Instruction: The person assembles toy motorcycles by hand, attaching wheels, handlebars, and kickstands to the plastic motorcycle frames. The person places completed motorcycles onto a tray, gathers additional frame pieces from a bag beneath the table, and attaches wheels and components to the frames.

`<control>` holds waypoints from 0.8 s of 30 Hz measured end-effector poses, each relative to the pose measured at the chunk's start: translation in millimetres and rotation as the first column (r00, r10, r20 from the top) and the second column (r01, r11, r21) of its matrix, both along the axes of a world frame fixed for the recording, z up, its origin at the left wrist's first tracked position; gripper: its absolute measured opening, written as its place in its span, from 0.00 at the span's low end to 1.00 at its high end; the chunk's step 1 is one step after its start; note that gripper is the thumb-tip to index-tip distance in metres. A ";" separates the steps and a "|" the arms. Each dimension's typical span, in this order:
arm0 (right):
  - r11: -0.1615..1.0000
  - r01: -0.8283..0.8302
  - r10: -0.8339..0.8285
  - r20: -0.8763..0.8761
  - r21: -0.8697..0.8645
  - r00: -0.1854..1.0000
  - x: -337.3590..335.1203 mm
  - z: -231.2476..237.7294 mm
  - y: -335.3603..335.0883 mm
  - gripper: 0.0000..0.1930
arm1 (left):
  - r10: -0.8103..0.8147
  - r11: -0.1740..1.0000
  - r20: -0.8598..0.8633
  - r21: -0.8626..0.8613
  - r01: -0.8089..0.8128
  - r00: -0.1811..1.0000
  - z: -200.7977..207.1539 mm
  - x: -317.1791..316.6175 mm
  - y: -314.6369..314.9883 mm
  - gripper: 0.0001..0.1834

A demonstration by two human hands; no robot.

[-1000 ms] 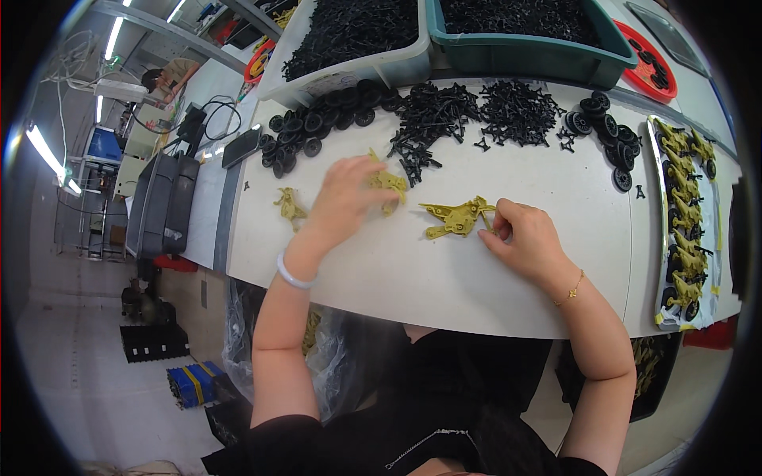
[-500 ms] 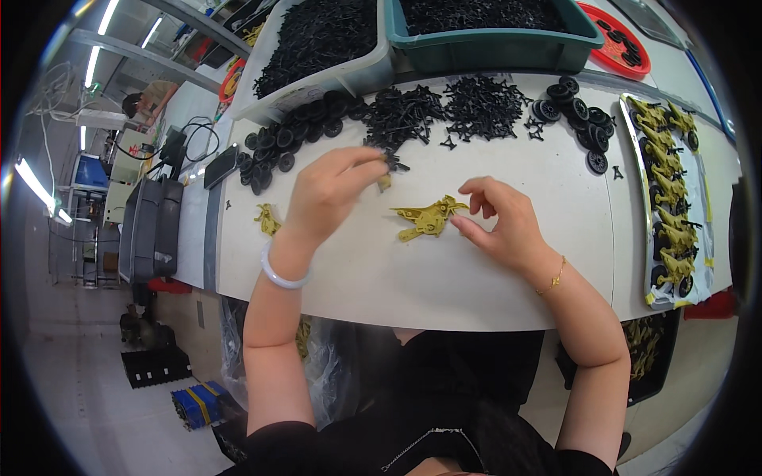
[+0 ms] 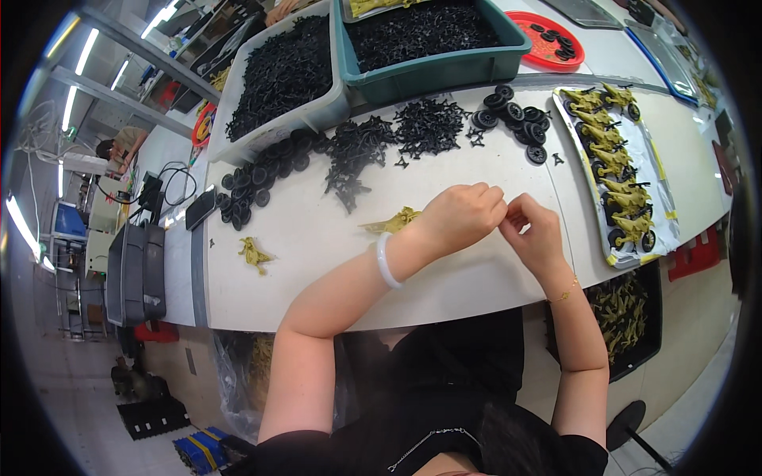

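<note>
My left hand (image 3: 464, 214) and my right hand (image 3: 536, 234) meet above the middle of the table, fingertips pinched together. Whatever is between them is too small or hidden to make out. Beneath my left wrist lies a yellow-green toy motorcycle body (image 3: 401, 218), partly covered by the hand. Another yellow-green toy part (image 3: 254, 254) rests farther left on the white table (image 3: 309, 285). Beyond my hands are heaps of small black plastic parts (image 3: 429, 127), with black toy wheels (image 3: 274, 166) to their left and more wheels (image 3: 524, 119) to their right.
A white bin (image 3: 317, 111) and a green bin (image 3: 444, 70), both full of black parts, stand at the back. On the right, a tray (image 3: 597, 214) carries several toy motorcycles with wheels. A red dish (image 3: 571, 59) holds wheels. Below the table is a black crate (image 3: 655, 333) of yellow-green parts.
My left hand has swung right, away from the black heap, to meet my right hand. The right hand has closed its fingers. The whole view has shifted, showing more of the right side.
</note>
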State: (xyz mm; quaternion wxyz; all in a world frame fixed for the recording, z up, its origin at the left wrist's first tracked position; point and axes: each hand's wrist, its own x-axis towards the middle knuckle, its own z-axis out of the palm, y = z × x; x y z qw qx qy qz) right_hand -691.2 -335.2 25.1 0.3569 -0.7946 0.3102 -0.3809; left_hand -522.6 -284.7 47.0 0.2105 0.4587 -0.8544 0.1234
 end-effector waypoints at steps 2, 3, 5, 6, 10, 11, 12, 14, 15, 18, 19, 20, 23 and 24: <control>0.999 -0.037 0.038 -0.017 0.008 0.999 -5.0 -8.1 1.1 0.10 | 0.011 0.997 -0.038 0.073 -0.008 0.999 -7.5 -1.8 0.4 0.05; 0.999 -0.021 0.021 0.015 0.024 1.000 -7.0 -12.2 0.7 0.11 | 0.003 0.998 -0.041 0.067 0.000 0.999 -6.8 -2.3 -0.8 0.05; 1.000 0.010 -0.009 -0.055 0.021 0.998 -16.8 -30.3 -4.1 0.11 | 0.034 0.989 -0.300 -0.128 -0.076 0.953 0.8 1.8 -2.2 0.07; 0.999 0.037 -0.033 -0.123 0.030 0.992 -21.1 -40.3 -6.2 0.11 | 0.085 0.989 -0.382 -0.082 -0.126 0.920 12.0 13.3 -1.4 0.10; 0.976 0.176 -0.165 -0.095 0.126 0.982 -22.8 -32.8 -3.9 0.09 | 0.290 0.889 -0.723 -0.040 -0.457 0.628 52.1 51.8 40.2 0.04; 0.979 0.157 -0.147 -0.086 0.126 0.985 -18.1 -29.9 -1.8 0.09 | 0.368 0.843 -0.672 -0.050 -0.536 0.643 45.5 81.9 62.5 0.04; 0.985 0.163 -0.155 -0.112 0.065 0.982 -15.0 -30.5 0.2 0.08 | 0.372 0.836 -0.812 0.082 -0.543 0.450 41.4 100.9 87.7 0.03; 0.985 0.174 -0.171 -0.146 0.006 0.974 -15.2 -34.8 2.9 0.07 | 0.422 0.753 -0.888 0.233 -0.616 0.180 22.3 146.4 137.1 0.05; 0.977 0.214 -0.213 -0.155 -0.008 0.965 -14.4 -37.4 1.8 0.07 | 0.467 0.686 -0.881 0.309 -0.659 0.074 14.5 166.8 165.2 0.04; 0.957 0.284 -0.288 -0.181 -0.050 0.940 -14.6 -41.8 -1.9 0.06 | 0.495 0.572 -0.866 0.386 -0.724 -0.070 -16.9 196.7 237.8 0.03; 0.939 0.334 -0.343 -0.193 -0.078 0.919 -13.5 -43.7 -2.2 0.06 | 0.491 0.531 -0.854 0.450 -0.718 -0.172 -28.4 200.5 256.9 0.04; 0.948 0.311 -0.318 -0.192 -0.070 0.928 -13.4 -44.1 -3.2 0.06 | 0.480 0.490 -0.834 0.512 -0.705 -0.272 -39.9 205.7 272.9 0.04; 0.916 0.385 -0.400 -0.264 -0.109 0.877 -16.5 -42.5 -6.5 0.07 | 0.490 0.441 -0.816 0.536 -0.720 -0.307 -63.1 208.7 291.5 0.04; 0.907 0.406 -0.421 -0.289 -0.115 0.859 -17.8 -43.7 -7.7 0.08 | 0.510 0.427 -0.808 0.537 -0.728 -0.296 -71.7 213.2 294.3 0.04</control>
